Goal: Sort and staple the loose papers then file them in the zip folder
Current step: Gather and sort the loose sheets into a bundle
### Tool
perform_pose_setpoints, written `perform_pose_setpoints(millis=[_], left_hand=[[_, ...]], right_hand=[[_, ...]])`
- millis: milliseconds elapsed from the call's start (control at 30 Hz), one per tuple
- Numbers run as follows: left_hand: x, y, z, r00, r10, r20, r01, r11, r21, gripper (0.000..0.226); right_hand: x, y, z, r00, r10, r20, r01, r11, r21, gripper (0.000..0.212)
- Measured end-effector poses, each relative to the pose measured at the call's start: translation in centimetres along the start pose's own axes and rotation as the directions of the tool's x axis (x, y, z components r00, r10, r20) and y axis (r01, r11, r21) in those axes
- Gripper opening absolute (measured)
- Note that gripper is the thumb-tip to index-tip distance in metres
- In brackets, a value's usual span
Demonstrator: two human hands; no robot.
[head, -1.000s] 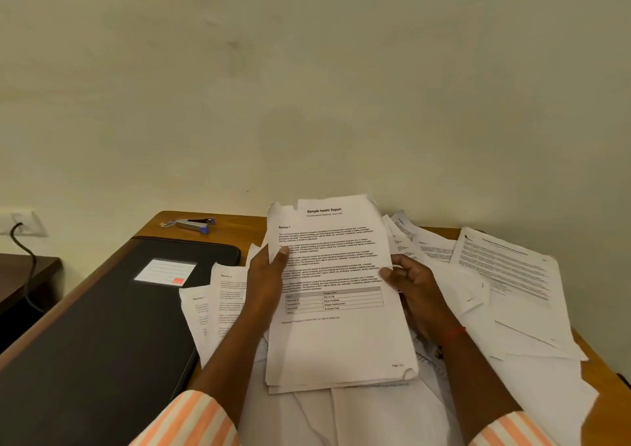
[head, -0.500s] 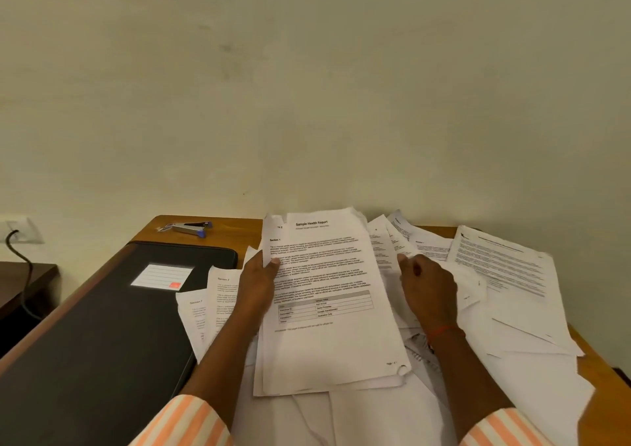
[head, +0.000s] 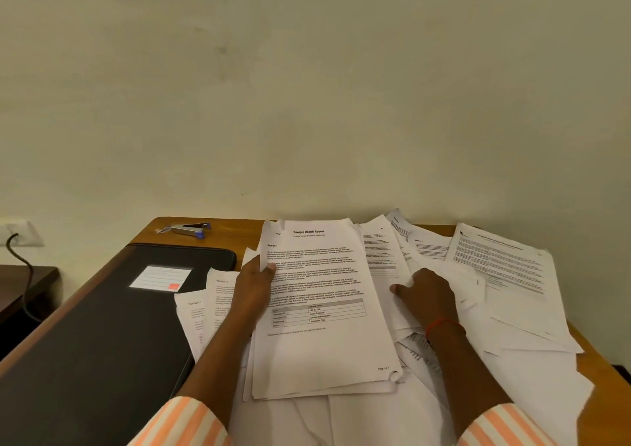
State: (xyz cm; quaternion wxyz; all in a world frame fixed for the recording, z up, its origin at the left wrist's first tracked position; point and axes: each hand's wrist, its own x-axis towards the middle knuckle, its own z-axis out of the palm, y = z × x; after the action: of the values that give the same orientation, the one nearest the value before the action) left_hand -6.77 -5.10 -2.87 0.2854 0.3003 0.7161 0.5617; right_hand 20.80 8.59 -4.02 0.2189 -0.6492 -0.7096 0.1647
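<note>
A small stack of printed sheets topped by a "Sample Health Report" page lies over the paper pile in the middle of the desk. My left hand grips its left edge, thumb on top. My right hand rests flat on the loose papers to the right of the stack, apart from it. The black zip folder with a white label lies closed at the left. A silver and blue stapler sits at the desk's far left corner.
The wooden desk stands against a cream wall. More loose sheets overlap the folder's right edge. A wall socket with a black cable and a dark side table are at the far left.
My right hand let go of the stack's right edge and moved right onto the loose papers. The stack dropped lower, flatter onto the pile, still held by my left hand.
</note>
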Motion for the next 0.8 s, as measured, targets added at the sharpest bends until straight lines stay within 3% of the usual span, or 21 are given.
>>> perform_pose_setpoints(millis=[200, 367, 667, 800], left_hand=[[-0.5, 0.3, 0.0, 1.0, -0.001, 0.012, 0.001, 1.0, -0.002, 0.03], [-0.8, 0.4, 0.1, 0.998, 0.052, 0.03, -0.052, 0.998, 0.023, 0.032], [-0.8, 0.1, 0.2, 0.992, 0.084, 0.095, -0.086, 0.996, 0.019, 0.05], [-0.9, 0.3, 0.3, 0.993, 0.087, 0.081, -0.088, 0.996, 0.009, 0.039]], right_hand=[[0.0, 0.2, 0.1, 1.0, 0.023, -0.009, -0.022, 0.996, 0.081, 0.042], [-0.6, -0.4, -0.3, 0.998, 0.038, -0.044, -0.03, 0.987, 0.161, 0.054], [-0.9, -0.6, -0.2, 0.997, 0.04, -0.073, -0.024, 0.979, 0.203, 0.029], [-0.2, -0.1, 0.2, 0.989, 0.011, -0.15, 0.03, 0.964, 0.265, 0.017]])
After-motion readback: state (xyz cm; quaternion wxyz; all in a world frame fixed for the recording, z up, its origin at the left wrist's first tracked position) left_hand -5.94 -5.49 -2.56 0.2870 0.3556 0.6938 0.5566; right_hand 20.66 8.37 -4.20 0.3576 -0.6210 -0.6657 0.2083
